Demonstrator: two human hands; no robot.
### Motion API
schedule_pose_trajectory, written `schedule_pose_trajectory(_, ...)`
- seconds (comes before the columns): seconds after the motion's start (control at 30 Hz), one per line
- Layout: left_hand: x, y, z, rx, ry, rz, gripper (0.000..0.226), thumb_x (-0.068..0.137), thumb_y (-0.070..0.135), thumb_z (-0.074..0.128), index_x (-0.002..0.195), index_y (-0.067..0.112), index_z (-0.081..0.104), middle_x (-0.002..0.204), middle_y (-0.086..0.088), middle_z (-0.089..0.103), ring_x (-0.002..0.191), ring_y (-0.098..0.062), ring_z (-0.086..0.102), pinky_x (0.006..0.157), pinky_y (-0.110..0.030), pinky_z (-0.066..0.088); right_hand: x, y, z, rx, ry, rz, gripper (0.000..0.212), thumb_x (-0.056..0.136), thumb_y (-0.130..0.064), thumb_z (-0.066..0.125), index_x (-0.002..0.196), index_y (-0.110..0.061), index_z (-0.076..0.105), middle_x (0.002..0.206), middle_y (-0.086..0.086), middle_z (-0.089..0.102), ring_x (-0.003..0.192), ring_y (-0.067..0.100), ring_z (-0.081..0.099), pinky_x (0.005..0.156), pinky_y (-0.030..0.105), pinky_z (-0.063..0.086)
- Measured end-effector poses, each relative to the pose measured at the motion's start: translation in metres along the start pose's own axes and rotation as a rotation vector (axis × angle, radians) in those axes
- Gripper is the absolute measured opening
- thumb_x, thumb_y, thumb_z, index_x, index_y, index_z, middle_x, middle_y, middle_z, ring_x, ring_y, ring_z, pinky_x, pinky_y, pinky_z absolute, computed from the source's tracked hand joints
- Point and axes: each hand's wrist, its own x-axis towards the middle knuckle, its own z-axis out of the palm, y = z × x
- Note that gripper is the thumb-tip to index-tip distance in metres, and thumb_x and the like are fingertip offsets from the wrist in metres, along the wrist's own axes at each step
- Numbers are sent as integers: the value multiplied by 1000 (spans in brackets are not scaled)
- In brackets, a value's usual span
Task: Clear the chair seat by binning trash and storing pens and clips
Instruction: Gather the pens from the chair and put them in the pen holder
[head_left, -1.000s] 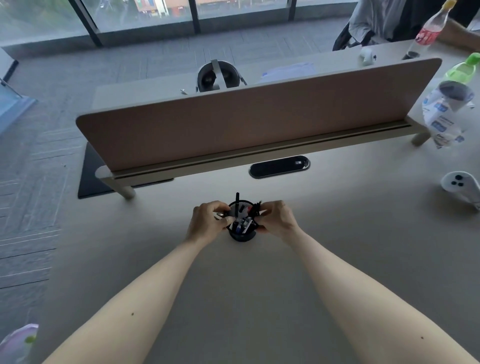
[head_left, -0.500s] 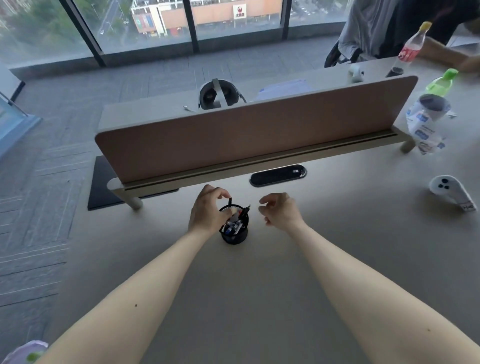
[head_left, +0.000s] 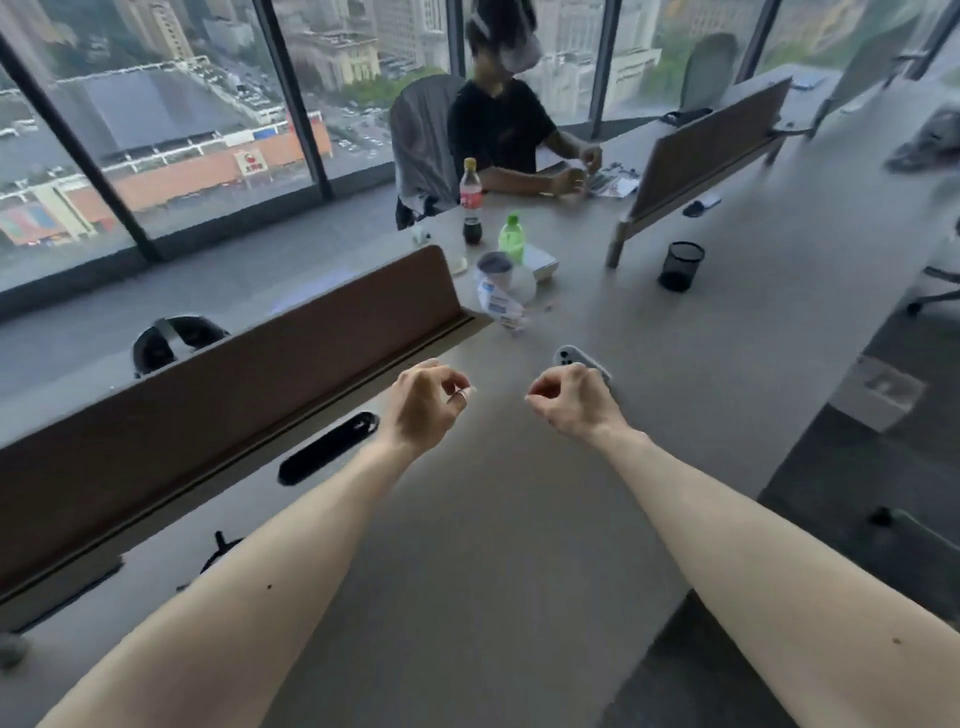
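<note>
Pen cup (head_left: 217, 545), black, sits on the tabletop (head_left: 493, 530) at lower left, just in front of the brown divider panel (head_left: 234, 384). It's mostly hidden behind the left forearm; only a dark stick and a bit of rim show, contents can't be made out.

Both hands are raised over the tabletop, well apart from the cup, w/ a gap between them. Left hand (head_left: 423, 405): fingers curled in, thumb near forefinger, w/ a small silvery glint at the fingertips. It's too blurred to say whether that's a clip being pinched or sthg else. Right hand (head_left: 569, 402): fingers curled inward, thumb tip against forefinger, nothing visible in it.

A black oval cable slot (head_left: 328, 448) lies in the tabletop near the left wrist. A white controller (head_left: 574, 357) rests just beyond the right hand. Further out: a crumpled plastic packet (head_left: 501, 299), a green-capped bottle (head_left: 511, 239), a cola bottle (head_left: 471, 202) and a 2nd black mesh cup (head_left: 681, 265) standing upright on its own. A headset (head_left: 174, 343) lies behind the divider. At the far end a seated person (head_left: 498, 124) in a dark top handles small items, w/ windows behind.
</note>
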Motion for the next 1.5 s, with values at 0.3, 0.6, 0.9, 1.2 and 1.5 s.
schedule_pose_trajectory(0.3,54,288,190,-32,-248,372,12,82,35,72,80,23,72,81,3,69,77,-21,64,70,-32,52,-92,227,-257,-65,335,329,11,84,-26,69,83,-18,76,77,-2,71,78,19,68,73,27,54)
schedule_pose_trajectory(0.6,45,494,339,-114,-478,617,14,81,36,72,78,23,70,77,3,70,74,-21,66,71,-31,52,-210,398,-404,-14,563,639,18,83,-32,68,66,-26,66,61,-6,66,59,18,66,69,29,54)
schedule_pose_trajectory(0.9,86,636,492,-257,-767,561,13,81,37,72,74,27,67,70,12,66,69,-4,62,59,-17,42,-238,528,-493,126,692,847,19,88,-21,62,72,-13,70,57,2,67,35,3,55,41,17,45)
schedule_pose_trajectory(1.2,120,762,645,-183,-997,615,16,81,35,71,84,19,72,74,9,67,68,-8,64,66,-25,54,-261,656,-569,238,808,1107,18,88,-16,64,72,-10,71,56,5,65,39,13,58,39,19,47)
schedule_pose_trajectory(1.5,106,862,801,-45,-1164,665,17,81,31,73,91,17,71,87,5,69,82,-13,66,69,-20,47,-281,816,-615,329,773,1204,16,86,-19,66,71,-15,72,56,-1,67,50,16,63,63,40,60)
